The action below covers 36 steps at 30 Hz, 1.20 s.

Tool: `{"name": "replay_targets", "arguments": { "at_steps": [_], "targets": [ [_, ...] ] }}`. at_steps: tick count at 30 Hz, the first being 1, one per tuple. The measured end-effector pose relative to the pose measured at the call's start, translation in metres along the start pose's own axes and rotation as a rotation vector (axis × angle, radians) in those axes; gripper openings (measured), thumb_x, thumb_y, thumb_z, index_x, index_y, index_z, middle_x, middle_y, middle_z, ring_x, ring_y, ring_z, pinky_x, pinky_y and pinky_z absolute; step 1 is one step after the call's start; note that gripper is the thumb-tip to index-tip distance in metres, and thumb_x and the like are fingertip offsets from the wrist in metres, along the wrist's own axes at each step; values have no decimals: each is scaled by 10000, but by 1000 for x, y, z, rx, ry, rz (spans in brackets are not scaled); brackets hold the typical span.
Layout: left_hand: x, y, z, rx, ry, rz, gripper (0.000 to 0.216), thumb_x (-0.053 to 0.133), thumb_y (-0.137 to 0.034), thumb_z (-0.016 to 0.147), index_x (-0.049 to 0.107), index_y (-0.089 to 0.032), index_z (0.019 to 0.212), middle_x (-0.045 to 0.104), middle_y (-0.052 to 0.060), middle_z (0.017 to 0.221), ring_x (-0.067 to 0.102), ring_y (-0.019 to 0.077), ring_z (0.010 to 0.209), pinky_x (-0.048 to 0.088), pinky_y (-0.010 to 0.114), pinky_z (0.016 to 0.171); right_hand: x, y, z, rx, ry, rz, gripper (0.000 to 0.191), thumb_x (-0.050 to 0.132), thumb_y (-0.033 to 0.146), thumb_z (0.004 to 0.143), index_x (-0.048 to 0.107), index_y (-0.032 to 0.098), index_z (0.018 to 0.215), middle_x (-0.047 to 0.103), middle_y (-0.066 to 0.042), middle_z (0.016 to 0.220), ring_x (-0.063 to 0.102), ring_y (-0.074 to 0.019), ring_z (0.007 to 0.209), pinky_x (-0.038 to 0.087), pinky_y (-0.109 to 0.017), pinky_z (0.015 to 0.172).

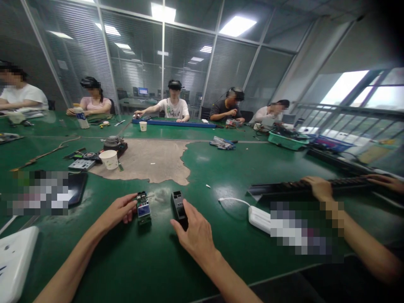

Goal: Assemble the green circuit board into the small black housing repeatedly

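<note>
My left hand (118, 210) has its thumb and fingertips at the left edge of a small green circuit board (144, 212) with a little dark screen. The board is just above or on the green table; I cannot tell which. To the right, my right hand (198, 231) has its thumb and fingers around the lower part of a narrow black plastic case (177, 202). That hand covers the case's near end. The board and the case are apart, with bare tabletop between them.
A paper cup (109, 160) and dismantled electronics (114, 144) stand at a brown patch (158, 158). A white power strip (259, 219) lies to my right. Beside it, a neighbour's hand (318, 188) rests on a long black rail (277, 187). Several people sit across the table.
</note>
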<state>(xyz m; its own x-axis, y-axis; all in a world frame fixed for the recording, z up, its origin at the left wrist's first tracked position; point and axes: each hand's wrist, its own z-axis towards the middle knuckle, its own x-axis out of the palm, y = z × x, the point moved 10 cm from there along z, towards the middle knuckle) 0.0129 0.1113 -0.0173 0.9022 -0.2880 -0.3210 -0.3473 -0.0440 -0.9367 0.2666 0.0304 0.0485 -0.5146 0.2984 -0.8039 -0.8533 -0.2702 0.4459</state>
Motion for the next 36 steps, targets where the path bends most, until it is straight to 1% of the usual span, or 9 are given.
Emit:
{"name": "replay_targets", "arguments": {
  "at_steps": [5, 10, 14, 17, 20, 23, 26, 31, 36],
  "targets": [
    [1, -6, -1, 0, -13, 49, 717, 545, -512, 837, 373, -101, 1399, 553, -32, 627, 531, 124, 494, 416, 215, 430, -4, 0, 3, -13, -37, 20, 708, 589, 440, 842, 330, 151, 1435, 544, -140, 1295, 535, -280, 1141, 462, -400, 938],
    [1, -7, 0, 6, -24, 44, 687, 540, -502, 842, 381, -122, 1392, 588, -4, 711, 538, 124, 511, 428, 222, 437, 3, -3, 4, -18, -4, 15, 602, 537, 354, 872, 384, 129, 1408, 617, -147, 1170, 589, -271, 1028, 476, -396, 896],
    [1, -9, 0, 21, -38, 26, 660, 557, -496, 830, 412, -145, 1369, 601, 15, 782, 529, 114, 515, 416, 212, 420, -2, -2, 8, 10, -33, 75, 564, 528, 348, 875, 439, 92, 1369, 635, -163, 1143, 608, -273, 1016, 478, -396, 897],
    [0, -12, -1, 43, -46, 18, 629, 561, -488, 827, 436, -163, 1351, 600, 21, 815, 519, 105, 513, 405, 202, 407, -8, 14, 18, 8, -54, 192, 552, 515, 379, 891, 445, 109, 1367, 629, -151, 1181, 614, -261, 1038, 485, -372, 896],
    [-1, -15, -3, 64, -63, -3, 630, 568, -478, 824, 434, -157, 1350, 592, 25, 836, 514, 99, 509, 400, 197, 400, -7, 44, 30, -36, -48, 284, 558, 513, 413, 896, 436, 132, 1372, 626, -135, 1199, 617, -251, 1052, 482, -356, 902],
    [-3, -19, -6, 91, -73, -44, 632, 573, -458, 826, 420, -150, 1357, 576, 17, 828, 512, 97, 512, 406, 197, 407, 3, 75, 41, -91, -28, 290, 568, 534, 423, 882, 441, 131, 1360, 626, -139, 1190, 613, -256, 1056, 472, -354, 907],
    [-3, -23, -8, 122, -63, -84, 611, 573, -439, 827, 434, -151, 1347, 554, -7, 756, 519, 106, 516, 412, 198, 415, 20, 97, 47, -116, 19, 247, 568, 540, 419, 875, 432, 138, 1357, 647, -133, 1136, 625, -258, 1022, 479, -349, 878],
    [-8, -14, -4, 80, -73, -145, 586, 563, -404, 810, 456, -135, 1320, 578, -15, 684, 510, 101, 456, 406, 198, 405, 41, 114, 47, -132, 84, 140, 581, 543, 446, 866, 426, 142, 1347, 668, -130, 1051, 641, -265, 964, 485, -350, 834],
    [-13, -4, -2, 31, -106, -202, 590, 501, -333, 812, 399, -128, 1355, 574, -28, 667, 522, 100, 448, 404, 188, 391, 54, 116, 38, -147, 124, 44, 601, 548, 443, 858, 402, 136, 1353, 662, -140, 1039, 641, -275, 922, 488, -360, 787]
  ]
}}
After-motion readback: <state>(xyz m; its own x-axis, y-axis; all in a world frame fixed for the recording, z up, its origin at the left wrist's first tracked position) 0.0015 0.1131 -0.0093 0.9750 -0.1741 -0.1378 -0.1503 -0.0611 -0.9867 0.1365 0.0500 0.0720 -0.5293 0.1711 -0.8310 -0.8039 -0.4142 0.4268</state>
